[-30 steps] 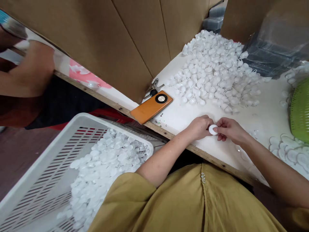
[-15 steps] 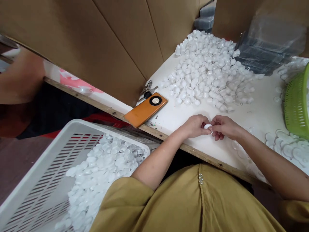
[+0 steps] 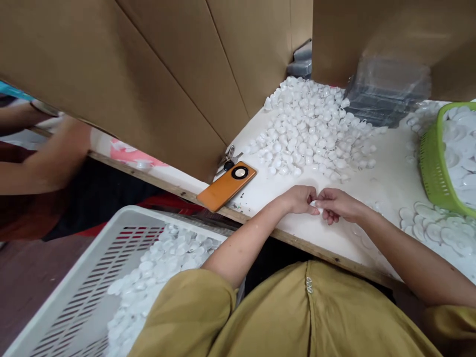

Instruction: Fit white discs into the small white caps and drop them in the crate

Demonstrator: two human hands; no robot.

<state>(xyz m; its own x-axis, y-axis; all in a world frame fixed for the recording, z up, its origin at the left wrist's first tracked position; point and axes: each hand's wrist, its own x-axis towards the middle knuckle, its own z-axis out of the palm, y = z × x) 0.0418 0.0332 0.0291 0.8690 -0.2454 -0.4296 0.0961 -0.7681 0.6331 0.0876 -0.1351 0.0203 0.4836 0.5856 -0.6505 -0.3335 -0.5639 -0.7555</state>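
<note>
My left hand point(image 3: 297, 199) and my right hand point(image 3: 339, 204) meet fingertip to fingertip near the front edge of the white table point(image 3: 386, 173). Both pinch one small white plastic cap point(image 3: 314, 204), mostly hidden between the fingers. A big heap of small white caps point(image 3: 316, 129) lies just behind the hands. Flat white round lids point(image 3: 435, 230) are spread to the right of my right arm.
An orange phone point(image 3: 226, 185) and keys point(image 3: 227, 161) lie left of my hands. A white slotted crate point(image 3: 92, 277) holding white pieces stands below the table edge. A green basket point(image 3: 446, 158) with lids is at right. Cardboard walls point(image 3: 148, 74) stand behind. Another person's hand point(image 3: 59, 153) is at far left.
My fingers have closed further over the white cap, which showed as a clear disc a second ago. The view has shifted, bringing more of the green basket into sight.
</note>
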